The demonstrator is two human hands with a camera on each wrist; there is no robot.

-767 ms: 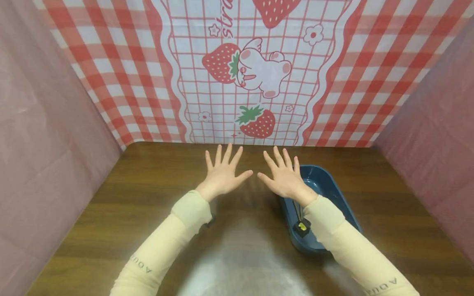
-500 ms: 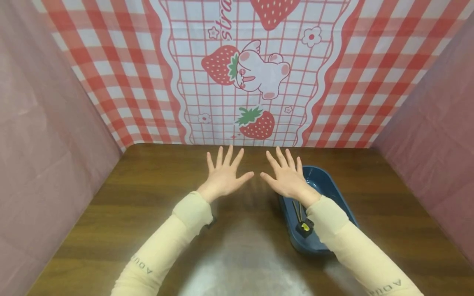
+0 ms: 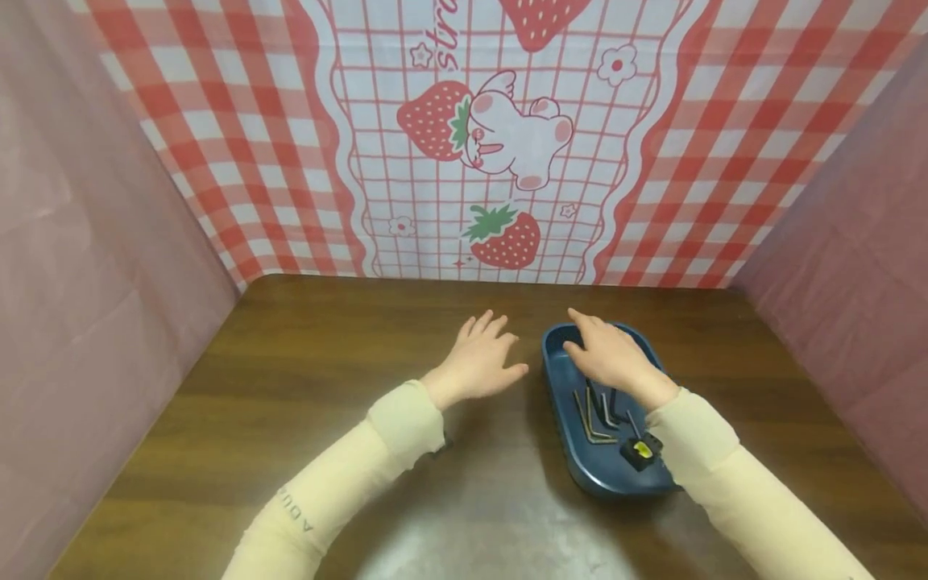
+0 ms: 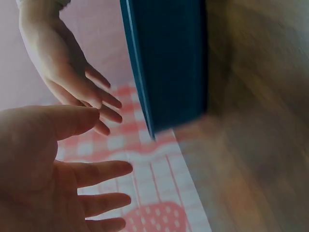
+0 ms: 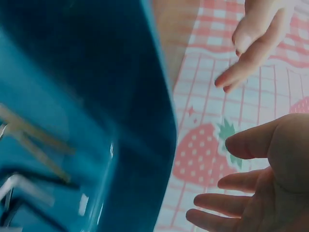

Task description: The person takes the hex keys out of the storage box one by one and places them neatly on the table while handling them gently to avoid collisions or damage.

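A blue oblong tray (image 3: 561, 427) stands on the right half of the table. Inside lie several L-shaped hex keys (image 3: 600, 440), some brass-coloured, others black or silver. A small black block (image 3: 640, 453) with a yellow patch sits at the tray's near right. Above the far part of the tray hovers my right hand (image 3: 612, 354), fingers loosely extended and holding nothing. My left hand (image 3: 474, 362) is in the air just left of the tray, fingers spread, palm down and bare. In the left wrist view, the tray's outer wall (image 4: 169, 63) rises beside both hands.
The brown wooden table (image 3: 304, 387) extends left of the tray. A red-and-white checked cloth with strawberries (image 3: 507, 242) hangs at its back edge. Pink curtains (image 3: 94, 282) close off both sides.
Both hands have moved right and turned from flat, spread poses; my right hand is now over the tray. More of the hex keys and the black block have come into sight.
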